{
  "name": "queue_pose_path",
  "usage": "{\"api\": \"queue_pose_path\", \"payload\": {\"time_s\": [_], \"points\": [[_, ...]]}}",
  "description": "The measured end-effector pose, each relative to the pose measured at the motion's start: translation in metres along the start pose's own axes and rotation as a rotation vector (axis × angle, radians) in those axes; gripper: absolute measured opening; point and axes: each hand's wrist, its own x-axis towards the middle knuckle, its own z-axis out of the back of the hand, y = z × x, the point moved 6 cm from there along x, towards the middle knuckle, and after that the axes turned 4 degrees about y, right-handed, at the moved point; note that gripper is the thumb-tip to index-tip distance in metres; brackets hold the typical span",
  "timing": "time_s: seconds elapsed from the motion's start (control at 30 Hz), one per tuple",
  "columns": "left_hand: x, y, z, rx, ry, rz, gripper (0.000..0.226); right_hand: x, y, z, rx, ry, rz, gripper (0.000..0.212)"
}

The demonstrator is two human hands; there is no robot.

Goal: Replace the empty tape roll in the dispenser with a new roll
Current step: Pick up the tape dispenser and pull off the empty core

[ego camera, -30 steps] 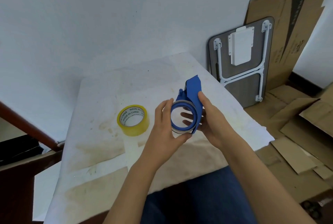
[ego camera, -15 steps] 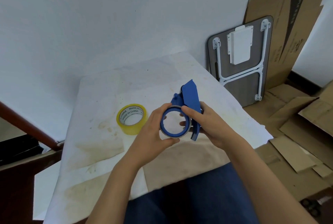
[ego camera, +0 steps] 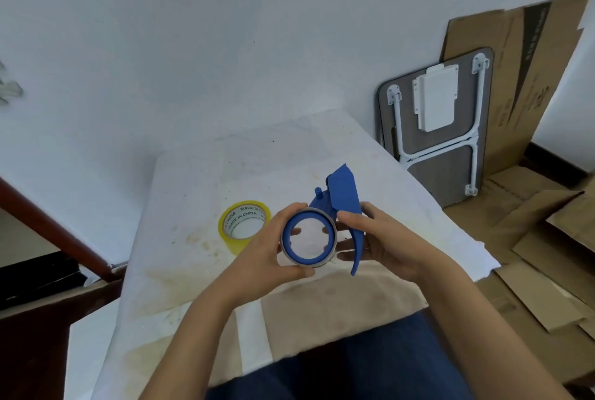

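I hold a blue tape dispenser (ego camera: 344, 196) above the table with both hands. My left hand (ego camera: 273, 258) wraps around its blue ring hub (ego camera: 291, 254), which carries a thin grey empty roll core (ego camera: 331, 254) around its outside. My right hand (ego camera: 383, 238) grips the dispenser's curved handle and body from the right, thumb on top. A new yellow tape roll (ego camera: 244, 225), with "MADE IN CHINA" printed inside its core, lies flat on the table to the left of my hands.
A stained white cloth covers the table (ego camera: 289, 155), which stands against a white wall. A folded grey table (ego camera: 438, 129) leans against the wall at the right, with flattened cardboard (ego camera: 528, 238) on the floor beside it. My blue-trousered legs (ego camera: 347, 367) are below.
The dispenser has shifted slightly left and turned, so its ring hub faces me more squarely. My left hand now wraps the ring more fully.
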Motion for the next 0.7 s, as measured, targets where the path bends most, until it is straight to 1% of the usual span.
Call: {"api": "queue_pose_path", "payload": {"time_s": [0.17,0.3,0.37,0.43,0.47,0.5,0.57,0.63,0.7], "points": [[0.005,-0.002,0.005,0.105,-0.035,-0.031,0.093,0.001,0.001,0.000,0.010,-0.036,0.017,0.067],[0.003,-0.003,0.006,0.117,-0.091,-0.017,0.092,0.002,0.003,0.001,-0.016,-0.070,0.022,0.053],[0.000,-0.006,0.009,0.002,-0.157,0.003,0.090,0.003,0.004,0.005,-0.026,-0.116,0.031,0.053],[-0.004,-0.010,0.018,-0.233,-0.290,0.039,0.084,0.003,0.005,0.013,-0.029,-0.210,0.037,0.057],[-0.005,-0.011,0.024,-0.315,-0.370,0.058,0.080,0.003,0.005,0.018,-0.035,-0.268,0.031,0.058],[-0.004,-0.011,0.032,-0.335,-0.442,0.086,0.077,0.002,0.005,0.023,-0.040,-0.321,0.021,0.057],[0.003,-0.009,0.044,-0.213,-0.500,0.164,0.067,0.002,0.005,0.030,-0.039,-0.391,-0.002,0.056],[0.020,-0.003,0.050,0.024,-0.475,0.271,0.055,0.003,0.002,0.035,-0.035,-0.425,-0.026,0.059],[0.039,0.004,0.050,0.266,-0.434,0.372,0.060,0.005,0.001,0.038,-0.025,-0.445,-0.032,0.059]]}}
